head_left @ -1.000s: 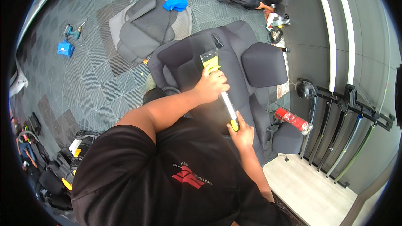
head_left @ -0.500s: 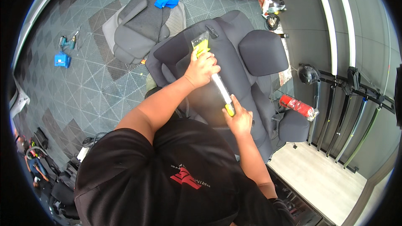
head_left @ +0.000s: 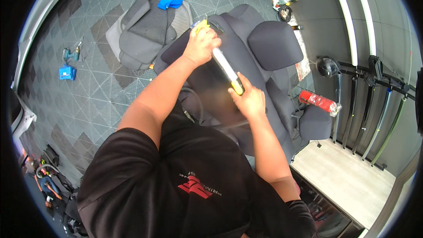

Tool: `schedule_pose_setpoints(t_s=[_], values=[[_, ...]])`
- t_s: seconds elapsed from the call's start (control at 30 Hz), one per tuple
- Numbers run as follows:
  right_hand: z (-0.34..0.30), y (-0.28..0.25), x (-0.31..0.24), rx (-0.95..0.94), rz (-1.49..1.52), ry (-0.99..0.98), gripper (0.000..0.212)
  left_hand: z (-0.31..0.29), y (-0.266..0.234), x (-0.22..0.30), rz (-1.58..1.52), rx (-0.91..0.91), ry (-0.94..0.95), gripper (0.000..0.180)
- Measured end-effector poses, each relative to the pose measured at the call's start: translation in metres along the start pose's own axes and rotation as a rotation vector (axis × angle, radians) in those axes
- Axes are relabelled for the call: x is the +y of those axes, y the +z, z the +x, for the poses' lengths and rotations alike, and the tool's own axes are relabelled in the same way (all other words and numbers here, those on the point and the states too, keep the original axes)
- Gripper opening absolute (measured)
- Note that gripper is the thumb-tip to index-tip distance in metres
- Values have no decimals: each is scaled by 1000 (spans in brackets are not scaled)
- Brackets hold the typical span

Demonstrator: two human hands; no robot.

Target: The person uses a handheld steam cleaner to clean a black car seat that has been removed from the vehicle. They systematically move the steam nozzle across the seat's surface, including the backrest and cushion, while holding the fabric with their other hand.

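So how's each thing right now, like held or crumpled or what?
Left hand, closed around the yellow-ended tool.
Right hand, closed on its lower end.
Yellow-ended tool, held slanted over the seat.
Dark seat, wet or dry, can't tell.
Blue cloth, crumpled.
Drill, on the floor, unheld.

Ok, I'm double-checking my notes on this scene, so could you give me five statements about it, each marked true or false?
1. The left hand grips the yellow-ended tool near its yellow head. True.
2. The right hand hangs free. False: it holds the tool's other yellow end.
3. A blue cloth lies on the gray pieces. True.
4. The power drill lies on the dark seat. False: it lies on the floor.
5. The red cylinder is right of the seat's middle. True.
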State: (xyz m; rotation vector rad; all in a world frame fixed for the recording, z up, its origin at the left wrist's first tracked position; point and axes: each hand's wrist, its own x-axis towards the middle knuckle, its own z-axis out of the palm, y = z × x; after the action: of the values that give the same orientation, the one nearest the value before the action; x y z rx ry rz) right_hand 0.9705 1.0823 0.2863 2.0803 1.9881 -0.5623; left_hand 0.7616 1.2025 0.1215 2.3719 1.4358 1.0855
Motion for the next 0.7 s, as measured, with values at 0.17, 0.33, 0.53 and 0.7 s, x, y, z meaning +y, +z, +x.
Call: schedule_pose_setpoints(t_s=[0.17,0.33,0.53,0.7], values=[[-15,-18,0,-40,134,40,72,4,-14,13,-19,-80,2,14],[-60,-13,19,-38,125,36,74,-12,-27,55,-67,-37,32,17],[-67,-6,42,31,63,6,76,-10,-14,73,-61,8,32,18],[-80,-8,56,151,368,-120,76,-7,-31,78,-95,-46,26,19]])
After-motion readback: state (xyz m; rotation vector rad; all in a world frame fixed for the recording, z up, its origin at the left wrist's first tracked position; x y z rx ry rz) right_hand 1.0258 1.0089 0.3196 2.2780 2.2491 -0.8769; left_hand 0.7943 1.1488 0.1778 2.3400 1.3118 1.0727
